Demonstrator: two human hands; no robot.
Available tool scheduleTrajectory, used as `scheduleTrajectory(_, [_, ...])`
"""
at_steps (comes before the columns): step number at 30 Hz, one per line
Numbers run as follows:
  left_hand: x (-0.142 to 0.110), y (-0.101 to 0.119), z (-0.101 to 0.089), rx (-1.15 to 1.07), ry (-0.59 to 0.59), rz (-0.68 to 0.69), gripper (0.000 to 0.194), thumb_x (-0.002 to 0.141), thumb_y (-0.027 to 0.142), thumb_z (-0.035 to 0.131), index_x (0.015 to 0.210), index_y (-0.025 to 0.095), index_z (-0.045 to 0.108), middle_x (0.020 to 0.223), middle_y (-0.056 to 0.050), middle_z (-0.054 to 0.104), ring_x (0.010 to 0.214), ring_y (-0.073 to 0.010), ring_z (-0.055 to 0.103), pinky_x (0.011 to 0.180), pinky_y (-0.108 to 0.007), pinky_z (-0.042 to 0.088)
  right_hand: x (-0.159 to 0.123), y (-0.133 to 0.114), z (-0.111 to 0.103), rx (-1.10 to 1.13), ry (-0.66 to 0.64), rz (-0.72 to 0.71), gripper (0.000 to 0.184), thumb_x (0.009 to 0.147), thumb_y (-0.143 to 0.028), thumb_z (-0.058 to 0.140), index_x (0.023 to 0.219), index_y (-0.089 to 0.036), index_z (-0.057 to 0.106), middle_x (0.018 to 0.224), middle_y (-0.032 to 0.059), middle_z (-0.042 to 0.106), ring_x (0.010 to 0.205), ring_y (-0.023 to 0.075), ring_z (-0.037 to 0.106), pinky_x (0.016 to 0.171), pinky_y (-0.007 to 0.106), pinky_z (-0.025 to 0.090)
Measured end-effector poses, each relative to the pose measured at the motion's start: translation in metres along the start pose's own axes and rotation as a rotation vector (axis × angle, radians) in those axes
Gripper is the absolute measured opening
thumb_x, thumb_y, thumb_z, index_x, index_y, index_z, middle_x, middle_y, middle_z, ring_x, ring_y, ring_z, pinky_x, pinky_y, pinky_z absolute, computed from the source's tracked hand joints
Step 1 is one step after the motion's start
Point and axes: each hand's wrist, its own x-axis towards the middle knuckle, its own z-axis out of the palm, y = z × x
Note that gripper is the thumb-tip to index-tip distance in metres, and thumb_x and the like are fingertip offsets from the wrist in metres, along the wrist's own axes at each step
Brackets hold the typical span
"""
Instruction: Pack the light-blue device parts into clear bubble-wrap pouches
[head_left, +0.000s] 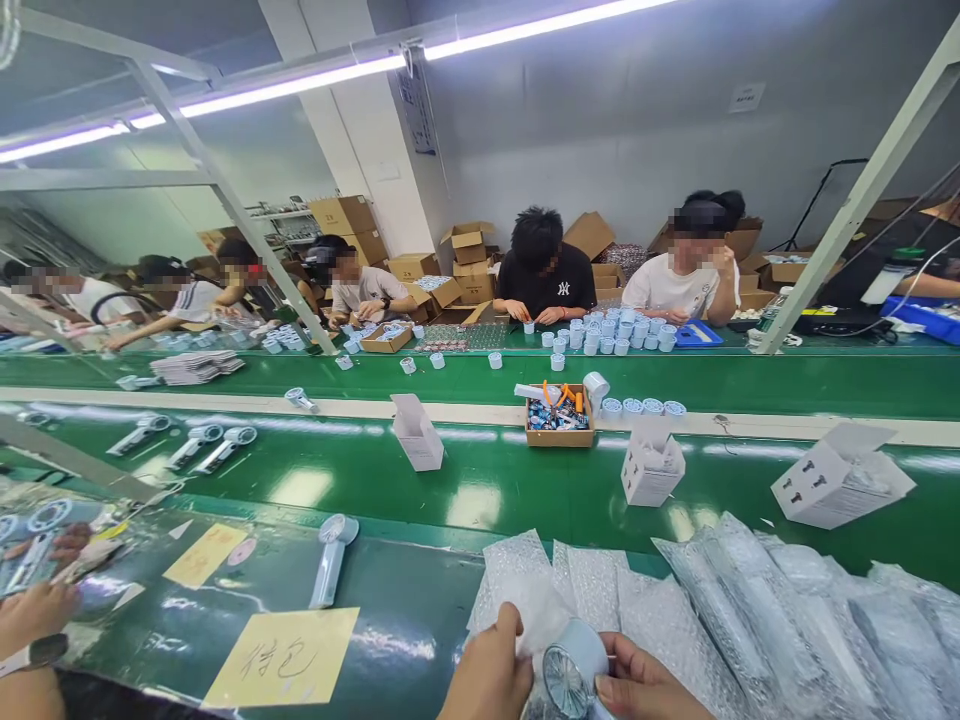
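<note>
1. Left hand [487,672] at the bottom edge, fingers curled shut on a bubble-wrap bag [529,610]; thumb tip pinches the bag's lower edge.
2. Right hand [645,690] closed around the lower side of a handheld fan [574,675], thumb pressed at the fan head's 3 o'clock rim.
3. Fan sits between the two hands, touching both; right hand bears it, left hand is just beside at its 9 o'clock.
4. Fan head's grille faces up toward the camera. Handle is hidden below the frame edge, so the long axis can't be read for certain; judged to run toward 6 o'clock, head end toward 12.
5. Bag lies at 11 o'clock from the fan head, touching its upper rim; whether its mouth is open I cannot tell.
6. Stack of bubble-wrap bags [600,590] on the green bench at 12 o'clock. Wrapped fans [795,620] piled at 2 o'clock. Loose fan [330,560] at 10 o'clock, head pointing 12.
</note>
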Motion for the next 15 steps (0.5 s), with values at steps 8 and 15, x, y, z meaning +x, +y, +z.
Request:
scheduleTrajectory(8, [0.008, 0.03, 0.005, -0.079, 0.254, 0.523, 0.02, 0.088, 0.018, 0.044, 0.079, 0.017, 0.062, 0.076, -0.005, 0.064, 0.077, -0.0179, 0.059, 0.069, -0.028, 0.047, 0.007, 0.004, 0.001, -0.293, 0.108, -0.014, 0.068, 0.051, -0.055, 0.084, 0.103, -0.017, 0.063, 0.091, 0.0046, 0.066, 0.071, 0.0177, 0.056, 0.066, 0.031, 0.041])
scheduleTrajectory(15, [0.006, -0.009, 0.028, 0.33, 0.794, 0.897, 0.025, 0.091, 0.008, 0.033, 0.095, 0.015, 0.057, 0.068, -0.004, 0.061, 0.06, -0.0173, 0.055, 0.055, -0.027, 0.048, -0.002, 0.002, 0.002, -0.202, 0.282, -0.111, 0.055, 0.057, -0.055, 0.081, 0.091, -0.014, 0.066, 0.081, 0.0034, 0.068, 0.073, 0.0173, 0.057, 0.069, 0.03, 0.04])
